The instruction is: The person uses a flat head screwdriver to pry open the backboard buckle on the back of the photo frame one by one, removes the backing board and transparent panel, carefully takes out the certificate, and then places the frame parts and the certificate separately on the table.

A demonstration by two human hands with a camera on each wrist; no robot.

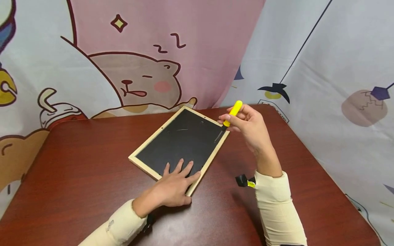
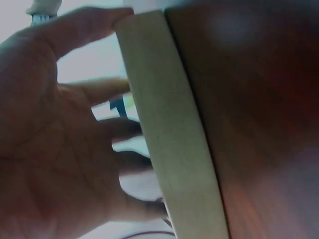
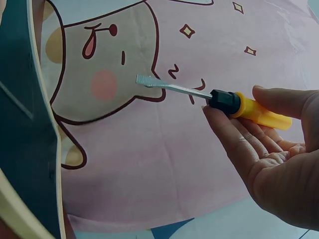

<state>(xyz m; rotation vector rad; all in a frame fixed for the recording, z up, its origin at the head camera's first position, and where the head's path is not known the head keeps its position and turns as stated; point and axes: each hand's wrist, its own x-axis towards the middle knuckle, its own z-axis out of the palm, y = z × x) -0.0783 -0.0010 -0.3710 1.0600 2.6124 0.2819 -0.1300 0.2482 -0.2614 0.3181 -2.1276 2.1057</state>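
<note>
A small blackboard (image 1: 184, 140) with a pale wooden frame lies flat and slanted on the table. My left hand (image 1: 173, 188) rests on its near end, fingers spread over the black surface and the thumb at the frame's near corner. In the left wrist view the fingertips touch the frame's edge (image 2: 172, 134). My right hand (image 1: 253, 128) pinches a flathead screwdriver (image 3: 264, 113) by its yellow handle, over the board's far right corner. The metal blade (image 3: 187, 90) shows apart from the board in the right wrist view. A pale scratch-like line and a faint curved mark are on the black surface.
The reddish-brown wooden table (image 1: 86, 177) extends around the board. A cartoon-printed curtain (image 1: 200, 51) hangs behind the table and along its right side. A small black device (image 1: 241, 180) shows beside my right sleeve.
</note>
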